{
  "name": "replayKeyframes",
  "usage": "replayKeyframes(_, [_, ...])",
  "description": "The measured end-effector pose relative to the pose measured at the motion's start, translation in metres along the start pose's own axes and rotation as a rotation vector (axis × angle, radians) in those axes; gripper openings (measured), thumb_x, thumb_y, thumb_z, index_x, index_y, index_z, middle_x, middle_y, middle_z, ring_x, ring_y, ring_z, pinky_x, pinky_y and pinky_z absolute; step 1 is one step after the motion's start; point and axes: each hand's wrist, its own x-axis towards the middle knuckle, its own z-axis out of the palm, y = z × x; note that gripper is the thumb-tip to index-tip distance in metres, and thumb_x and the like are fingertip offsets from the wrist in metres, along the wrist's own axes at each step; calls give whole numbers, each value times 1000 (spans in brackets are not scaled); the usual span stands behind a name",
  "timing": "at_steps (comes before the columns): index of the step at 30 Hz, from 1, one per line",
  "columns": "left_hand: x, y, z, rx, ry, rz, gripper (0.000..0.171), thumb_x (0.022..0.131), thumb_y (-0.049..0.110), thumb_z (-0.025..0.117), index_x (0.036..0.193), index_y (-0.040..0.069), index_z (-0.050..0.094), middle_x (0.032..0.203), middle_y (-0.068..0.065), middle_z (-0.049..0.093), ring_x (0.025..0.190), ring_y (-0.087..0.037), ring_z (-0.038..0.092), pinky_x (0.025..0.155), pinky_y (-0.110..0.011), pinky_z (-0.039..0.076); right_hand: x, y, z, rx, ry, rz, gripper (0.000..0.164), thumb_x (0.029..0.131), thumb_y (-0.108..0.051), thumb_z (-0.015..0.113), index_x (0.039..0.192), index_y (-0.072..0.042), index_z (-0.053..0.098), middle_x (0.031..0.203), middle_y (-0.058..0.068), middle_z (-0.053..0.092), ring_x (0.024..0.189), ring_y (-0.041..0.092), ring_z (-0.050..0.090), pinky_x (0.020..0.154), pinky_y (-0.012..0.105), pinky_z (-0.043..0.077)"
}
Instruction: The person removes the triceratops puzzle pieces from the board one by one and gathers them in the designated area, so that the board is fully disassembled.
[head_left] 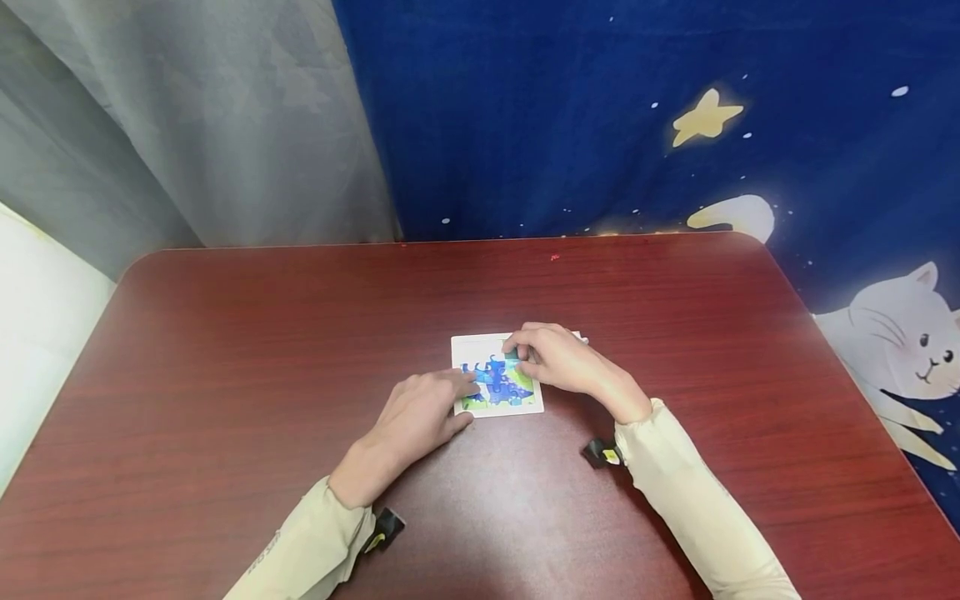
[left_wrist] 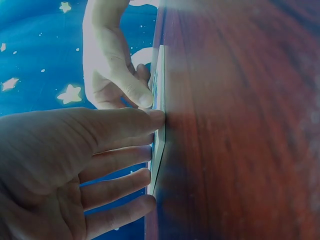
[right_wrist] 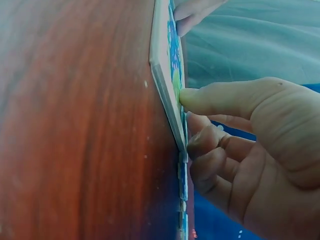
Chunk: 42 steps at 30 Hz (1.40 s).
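A small jigsaw puzzle (head_left: 498, 387) in a white-edged tray (head_left: 498, 412) lies flat on the table, its picture mostly blue with some green. Fingers of my left hand (head_left: 423, 412) rest nearly straight on the tray's left side, with the thumb at its near edge (left_wrist: 158, 142). My right hand (head_left: 562, 358) is over the far right corner of the puzzle. Its curled fingers and thumb pinch a teal puzzle piece (head_left: 512, 354) at the puzzle surface. In the right wrist view, the thumb (right_wrist: 192, 100) touches the picture, and the fingers largely hide the piece.
More loose puzzle pieces (right_wrist: 183, 182) lie beyond the tray, mostly hidden by my right hand in the head view. A tiny red bit (head_left: 555, 257) sits near the far edge of the brown table (head_left: 262, 375). Curtains (head_left: 525, 117) hang behind it.
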Motion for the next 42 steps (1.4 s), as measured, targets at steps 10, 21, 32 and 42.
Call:
replayKeyframes(10, [0,0,1,-1,0,2,32,81,21,72,112,13,69,119,0,62,111,-17,57,79,-41,50,-1,2,4,69,40,25,22,81,1,67,103,-4,65,80,0,52,66,12,47,62,26,42])
replayKeyframes(21, [-1,0,2,1,0,0,32,81,21,72,112,13,70,119,0,63,108,-18,58,75,-41,51,-4,0,6,4,91,93,24,78,-5,72,99,-16,70,108,4,48,99,23,41,79,37,39])
replayKeyframes(32, [-4,-2,0,-13,-6,-28,32,81,21,71,112,14,70,119,0,63,111,-17,57,77,-41,50,0,-1,6,-35,72,79,25,79,-11,72,103,-14,66,104,3,54,96,21,46,79,36,41])
replayKeyframes(42, [0,-1,1,-7,-1,-14,32,81,22,71,112,14,70,118,1,63,113,-17,56,80,-41,50,0,-1,2,-87,99,110,39,76,-13,75,112,-5,60,105,5,57,91,20,50,82,36,43])
